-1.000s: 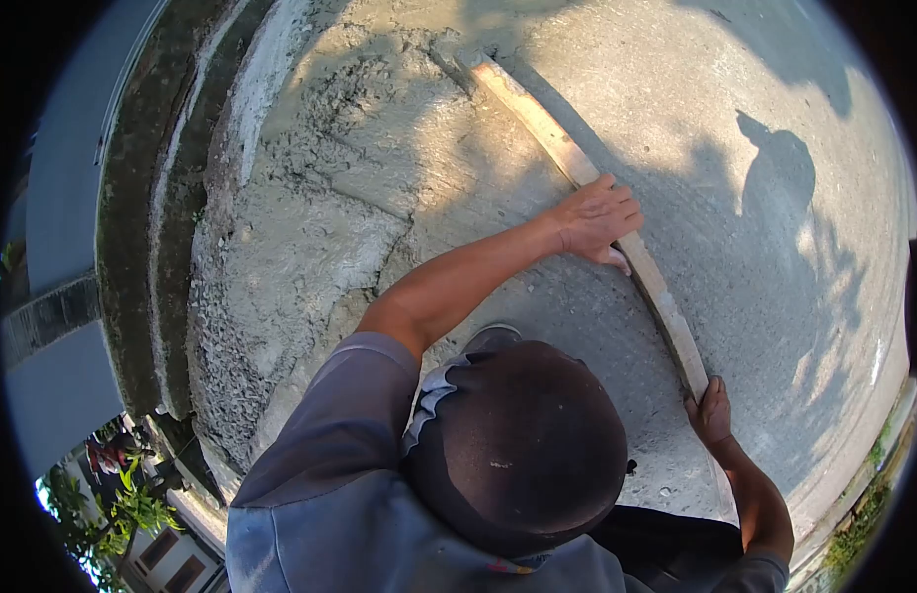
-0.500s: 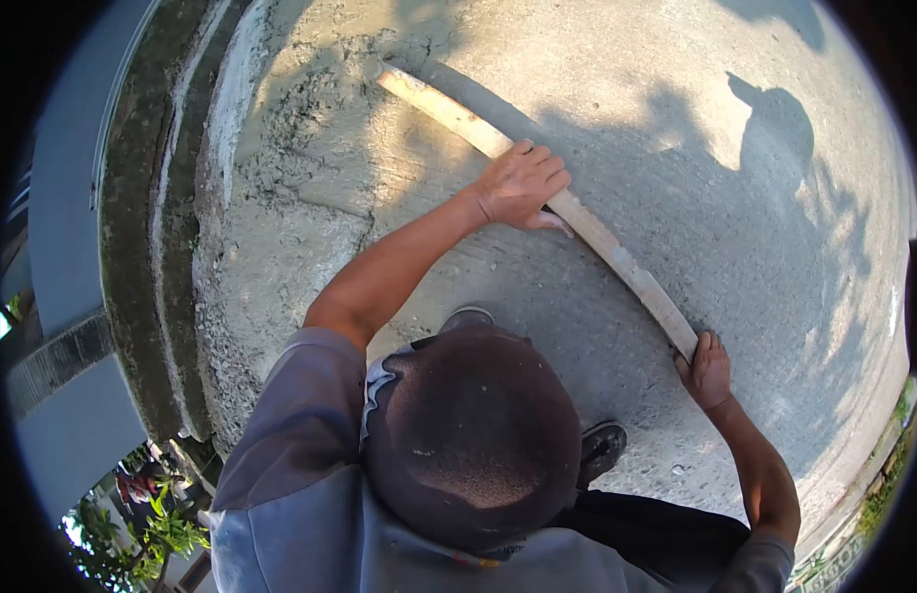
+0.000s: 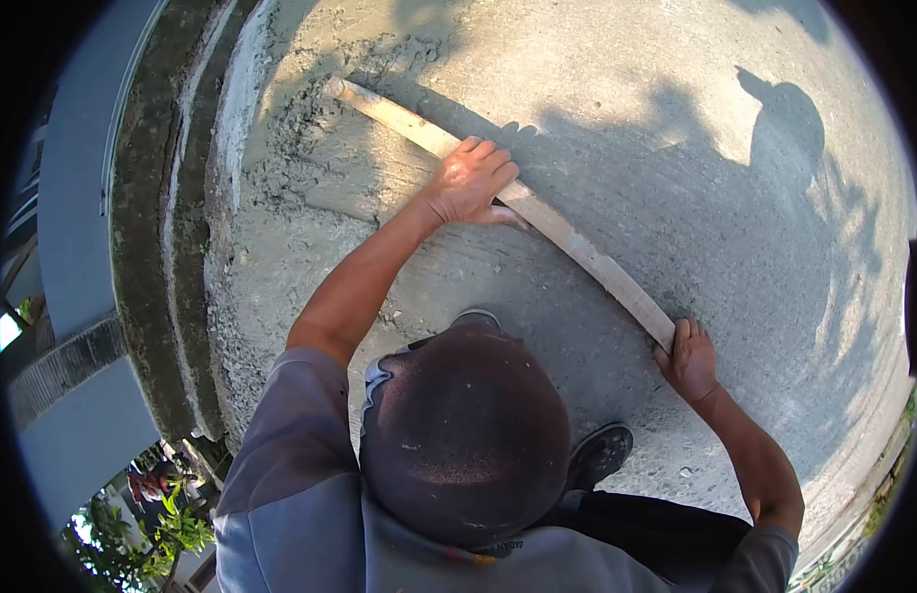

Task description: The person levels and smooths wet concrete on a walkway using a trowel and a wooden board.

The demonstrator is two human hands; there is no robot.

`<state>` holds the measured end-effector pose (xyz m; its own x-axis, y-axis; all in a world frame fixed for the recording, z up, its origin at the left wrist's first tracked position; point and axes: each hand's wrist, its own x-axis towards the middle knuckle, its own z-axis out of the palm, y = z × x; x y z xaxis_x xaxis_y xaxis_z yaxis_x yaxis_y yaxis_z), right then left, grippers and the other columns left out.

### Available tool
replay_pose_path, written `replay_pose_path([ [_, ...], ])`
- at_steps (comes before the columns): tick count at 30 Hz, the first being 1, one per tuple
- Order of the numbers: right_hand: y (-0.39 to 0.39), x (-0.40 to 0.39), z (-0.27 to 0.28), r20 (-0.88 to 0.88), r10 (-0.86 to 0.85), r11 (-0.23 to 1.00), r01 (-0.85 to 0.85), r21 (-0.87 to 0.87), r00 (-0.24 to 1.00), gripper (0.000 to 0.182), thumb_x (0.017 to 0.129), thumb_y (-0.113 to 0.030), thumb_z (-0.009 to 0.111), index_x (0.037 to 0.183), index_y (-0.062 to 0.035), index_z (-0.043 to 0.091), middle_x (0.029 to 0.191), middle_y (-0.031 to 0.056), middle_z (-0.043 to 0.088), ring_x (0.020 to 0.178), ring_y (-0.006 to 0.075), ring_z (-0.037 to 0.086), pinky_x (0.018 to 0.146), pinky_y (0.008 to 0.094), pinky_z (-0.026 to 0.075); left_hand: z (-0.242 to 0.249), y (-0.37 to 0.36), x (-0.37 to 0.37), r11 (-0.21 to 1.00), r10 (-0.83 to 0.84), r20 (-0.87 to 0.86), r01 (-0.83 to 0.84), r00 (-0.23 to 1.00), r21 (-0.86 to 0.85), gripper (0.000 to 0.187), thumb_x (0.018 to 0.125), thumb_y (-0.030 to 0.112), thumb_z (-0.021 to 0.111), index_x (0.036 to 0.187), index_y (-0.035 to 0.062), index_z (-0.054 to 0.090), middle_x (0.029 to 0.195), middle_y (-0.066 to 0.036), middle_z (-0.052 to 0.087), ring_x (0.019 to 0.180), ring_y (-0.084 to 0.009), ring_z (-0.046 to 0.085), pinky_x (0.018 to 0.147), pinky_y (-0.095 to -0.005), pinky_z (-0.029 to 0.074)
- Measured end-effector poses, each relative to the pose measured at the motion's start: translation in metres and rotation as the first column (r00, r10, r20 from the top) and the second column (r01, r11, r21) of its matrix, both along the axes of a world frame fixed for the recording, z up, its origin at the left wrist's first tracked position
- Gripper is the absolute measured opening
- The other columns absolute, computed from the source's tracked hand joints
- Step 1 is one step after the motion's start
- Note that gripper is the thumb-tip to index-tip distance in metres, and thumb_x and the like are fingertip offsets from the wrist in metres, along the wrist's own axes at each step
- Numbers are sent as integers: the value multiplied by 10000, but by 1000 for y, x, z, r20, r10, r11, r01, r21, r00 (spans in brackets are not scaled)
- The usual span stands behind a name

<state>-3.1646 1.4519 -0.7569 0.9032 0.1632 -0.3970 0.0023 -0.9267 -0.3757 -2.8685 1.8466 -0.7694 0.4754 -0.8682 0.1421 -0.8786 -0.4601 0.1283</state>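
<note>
A long wooden board (image 3: 552, 225) lies slantwise over the grey ground, from the upper left down to the right. My left hand (image 3: 470, 184) is wrapped over it left of its middle, thumb on the near side. At the lower right end, my right hand (image 3: 689, 361) grips the board's tip with bent fingers. Rough wet-looking concrete (image 3: 310, 148) lies around the board's far left end. Smoother grey concrete (image 3: 696, 237) spreads to its right.
A dark cap (image 3: 463, 435) covers the lower middle of the view. Shoes (image 3: 602, 453) stand on the concrete below the board. A raised concrete kerb (image 3: 147, 227) runs along the left, with green plants (image 3: 182, 529) at the lower left.
The board and both my hands have moved to the left over the concrete. Both hands keep their hold on it.
</note>
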Motion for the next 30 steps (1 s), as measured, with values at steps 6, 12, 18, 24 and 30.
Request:
replay_pose_path([
  [6,-24,-15,8,20,50,999,-50,-18,999,424,801,-231,781,1031,2,511,1006,202,563,929,405,600,803,521,500,0,-24,-13,1000,-24,-58,24,998,0,666,686,631,814,1014,80,636,985,-73,589,993,-260,570,927,-412,458],
  [12,-43,-48,4,-4,88,996,-88,-4,996,426,793,-209,785,1034,4,506,999,214,558,930,417,591,824,513,493,-15,-20,-65,999,-44,-93,43,995,-11,659,684,630,808,1008,88,620,964,-64,564,974,-252,549,943,-424,422],
  [18,-29,-3,7,25,-12,1000,12,-6,1000,412,796,-211,779,1018,6,508,975,233,558,922,428,585,819,509,490,1,-36,7,998,-30,-3,30,1000,59,629,705,602,799,1007,80,619,962,-68,560,967,-246,539,913,-400,412],
  [24,-123,-160,18,-125,-192,977,177,-118,973,430,796,-186,791,1031,32,502,981,256,563,924,465,583,794,539,497,-23,-149,-125,939,-216,-17,203,976,-279,562,696,619,787,873,116,610,831,-15,536,816,-188,535,791,-365,402],
  [30,-131,-148,16,-135,-335,939,318,-131,933,435,824,-177,777,1047,58,485,965,288,552,907,502,575,793,555,488,-25,-212,-64,893,-353,-2,336,936,-300,602,746,685,751,899,117,626,836,-24,564,848,-196,565,783,-371,408],
])
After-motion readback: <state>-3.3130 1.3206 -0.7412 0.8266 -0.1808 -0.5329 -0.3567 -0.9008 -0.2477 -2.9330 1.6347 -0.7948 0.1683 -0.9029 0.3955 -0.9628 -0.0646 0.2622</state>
